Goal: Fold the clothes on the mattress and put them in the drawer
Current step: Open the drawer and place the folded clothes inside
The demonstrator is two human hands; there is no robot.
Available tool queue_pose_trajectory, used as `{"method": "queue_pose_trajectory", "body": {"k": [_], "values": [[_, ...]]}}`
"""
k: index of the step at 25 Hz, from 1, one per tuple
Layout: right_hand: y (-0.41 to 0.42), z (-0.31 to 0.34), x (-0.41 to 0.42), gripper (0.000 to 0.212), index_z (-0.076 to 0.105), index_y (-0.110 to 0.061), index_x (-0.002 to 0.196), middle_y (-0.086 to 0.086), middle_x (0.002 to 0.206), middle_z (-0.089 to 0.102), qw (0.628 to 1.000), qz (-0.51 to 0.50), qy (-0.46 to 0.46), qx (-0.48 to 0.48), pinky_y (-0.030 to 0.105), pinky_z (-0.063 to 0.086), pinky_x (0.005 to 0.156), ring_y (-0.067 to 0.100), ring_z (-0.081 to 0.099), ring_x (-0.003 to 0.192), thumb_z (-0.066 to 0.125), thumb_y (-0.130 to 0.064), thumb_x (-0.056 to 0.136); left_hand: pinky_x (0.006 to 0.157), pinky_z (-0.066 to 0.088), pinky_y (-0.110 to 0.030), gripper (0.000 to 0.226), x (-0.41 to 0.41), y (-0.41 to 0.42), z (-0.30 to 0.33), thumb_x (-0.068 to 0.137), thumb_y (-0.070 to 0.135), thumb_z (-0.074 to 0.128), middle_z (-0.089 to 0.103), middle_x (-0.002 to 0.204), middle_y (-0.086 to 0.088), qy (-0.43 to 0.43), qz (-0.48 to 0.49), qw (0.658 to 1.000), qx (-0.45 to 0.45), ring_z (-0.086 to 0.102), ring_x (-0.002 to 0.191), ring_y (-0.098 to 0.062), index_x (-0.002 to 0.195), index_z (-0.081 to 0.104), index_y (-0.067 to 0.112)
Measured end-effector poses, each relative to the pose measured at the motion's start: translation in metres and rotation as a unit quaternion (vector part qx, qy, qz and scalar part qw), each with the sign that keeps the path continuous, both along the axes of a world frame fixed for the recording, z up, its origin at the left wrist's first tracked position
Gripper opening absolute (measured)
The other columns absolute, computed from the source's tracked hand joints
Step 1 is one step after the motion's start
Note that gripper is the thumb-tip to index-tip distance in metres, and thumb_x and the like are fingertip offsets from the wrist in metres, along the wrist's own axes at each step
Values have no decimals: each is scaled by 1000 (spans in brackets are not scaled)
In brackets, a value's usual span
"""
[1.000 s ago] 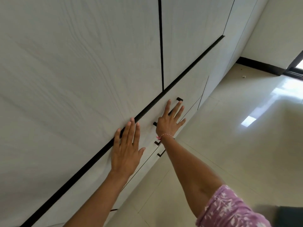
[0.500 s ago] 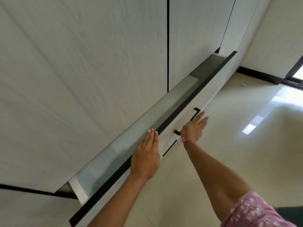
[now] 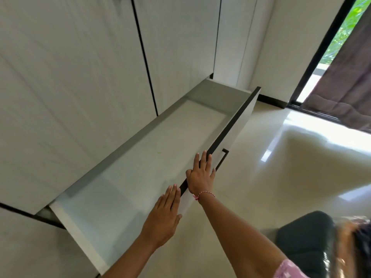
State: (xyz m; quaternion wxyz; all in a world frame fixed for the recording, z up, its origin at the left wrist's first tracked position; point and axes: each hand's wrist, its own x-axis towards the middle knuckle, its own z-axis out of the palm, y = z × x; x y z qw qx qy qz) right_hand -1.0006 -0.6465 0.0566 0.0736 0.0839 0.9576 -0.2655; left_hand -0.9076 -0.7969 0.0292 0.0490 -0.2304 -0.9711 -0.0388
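Both hands lay flat-fingered, gripping nothing: left hand (image 3: 163,216) and right hand (image 3: 201,174) rested on the front panel's top edge of the pulled-out wardrobe drawer (image 3: 128,177).

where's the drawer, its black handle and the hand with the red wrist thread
drawer (image 3: 152,157): head view, on its bare inside floor.
black handle (image 3: 222,158): head view, on the bar along the front panel.
right hand (image 3: 201,175): head view, on the back of the hand, fingers straight over the drawer's top edge.
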Motion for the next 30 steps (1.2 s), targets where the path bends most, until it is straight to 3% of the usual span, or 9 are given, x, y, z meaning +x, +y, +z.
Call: {"method": "queue_pose_trajectory", "body": {"k": [1, 3, 5, 8, 12, 18, 25, 28, 30], "values": [[13, 0, 12, 63, -12, -16, 151, 3, 155, -27, 1000, -2, -6, 6, 48, -8, 116, 22, -28, 142, 24, -29, 100, 99, 41, -32, 68, 14, 14, 0, 100, 38, 26, 48, 141, -15, -2, -15, 1000, 17, 51, 127, -27, 150, -2, 1], [40, 0, 35, 64, -12, -17, 151, 3, 156, -27, 1000, -5, -14, 21, 49, -6, 118, 21, -28, 142, 25, -30, 100, 100, 42, -36, 101, 34, 41, 3, 79, 20, 67, 46, 142, -17, -16, -32, 999, 32, 48, 129, -30, 150, -3, 1], [64, 4, 55, 64, -12, -18, 151, 3, 156, -26, 999, -7, -25, 25, 49, -5, 118, 21, -27, 142, 26, -30, 100, 101, 41, -39, 123, 52, 65, 5, 59, 6, 80, 46, 142, -19, -22, -32, 999, 18, 47, 129, -32, 150, -3, 0], [90, 5, 82, 64, -10, -18, 151, 4, 157, -23, 999, -18, -32, 39, 49, -3, 118, 21, -25, 143, 26, -30, 100, 99, 44, -42, 124, 80, 94, 7, 58, 7, 80, 49, 139, -21, -26, -46, 999, 13, 49, 127, -35, 149, -4, -2], [118, 5, 104, 63, -8, -16, 152, 4, 158, -21, 998, -17, -34, 44, 50, -1, 118, 21, -23, 144, 25, -29, 100, 98, 45, -42, 99, 100, 124, 7, 61, 14, 83, 50, 137, -22, -31, -47, 998, -6, 49, 127, -36, 140, 26, -5], [138, 6, 130, 63, -9, -15, 151, 3, 157, -23, 998, -27, -44, 34, 52, -2, 118, 22, -24, 143, 26, -26, 100, 98, 42, -44, 79, 124, 149, -3, 70, 17, 80, 49, 137, -25, 9, -50, 999, -11, 48, 126, -40, 135, 43, -7], [150, 2, 142, 62, -7, -18, 152, 4, 158, -20, 999, -42, -20, 2, 53, 0, 118, 22, -20, 145, 27, -30, 101, 97, 43, -48, 78, 133, 161, -8, 71, 22, 81, 48, 136, -29, 86, -58, 994, -33, 48, 125, -43, 133, 46, -10], [164, -9, 185, 68, -11, -23, 151, 6, 158, -20, 997, -75, 27, -21, 49, -2, 116, 22, -19, 145, 25, -49, 100, 114, 18, -54, 88, 132, 156, -5, 79, 41, 67, 30, 149, -27, 132, -91, 982, -104, 25, 141, -39, 144, 29, -3], [196, -31, 242, 72, -17, -25, 148, 6, 156, -24, 995, -87, 21, 37, 49, -4, 116, 21, -21, 144, 24, -57, 97, 114, 5, -57, 93, 140, 176, -7, 80, 51, 63, 18, 155, -24, 127, -131, 969, -169, 10, 145, -35, 147, 22, 2]]}}
